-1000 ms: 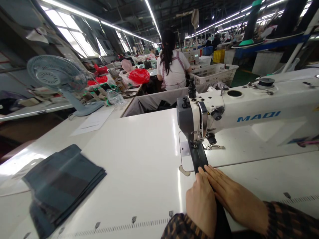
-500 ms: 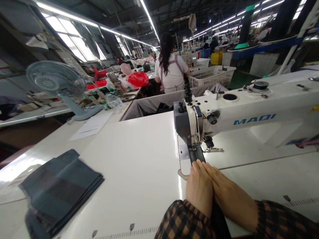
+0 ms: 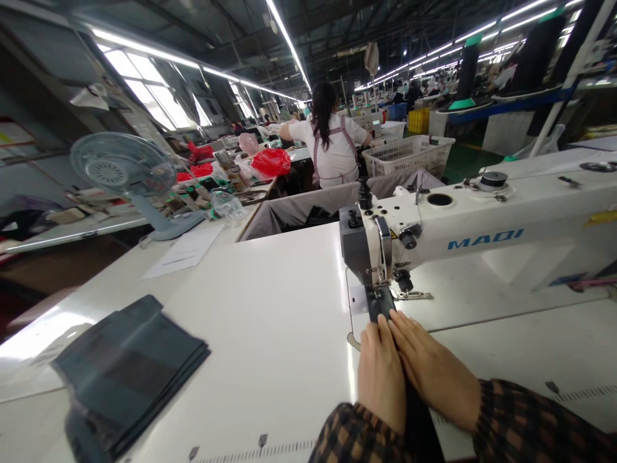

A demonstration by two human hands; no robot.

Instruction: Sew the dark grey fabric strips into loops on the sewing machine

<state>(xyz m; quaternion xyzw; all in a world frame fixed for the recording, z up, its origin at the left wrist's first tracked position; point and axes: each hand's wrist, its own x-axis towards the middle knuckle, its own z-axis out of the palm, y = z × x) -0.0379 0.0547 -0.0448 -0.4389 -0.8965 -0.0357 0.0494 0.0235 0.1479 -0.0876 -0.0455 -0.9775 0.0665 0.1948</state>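
Note:
A dark strip of fabric (image 3: 420,427) runs from the table's front edge, between my wrists, to the presser foot of the white sewing machine (image 3: 482,239). My left hand (image 3: 382,368) lies along the strip's left side, fingers stretched forward just short of the foot. Beside it, my right hand (image 3: 429,363) rests on the strip's right side with its fingers extended and side by side. Both thumbs are largely hidden. Over on the left of the table lies a stack of dark grey-blue fabric pieces (image 3: 130,370), apart from my hands.
A grey fan (image 3: 125,173) and a sheet of paper (image 3: 186,254) are at the far left. Behind the table hangs a grey cloth bin (image 3: 289,209) with dark material inside. Beyond it a co-worker (image 3: 335,145) faces away, near a white plastic basket (image 3: 409,154).
My fingers have spread slightly apart at the tips, and both hands still rest on the strip. The co-worker's left arm has stretched out to the left. The view has shifted slightly.

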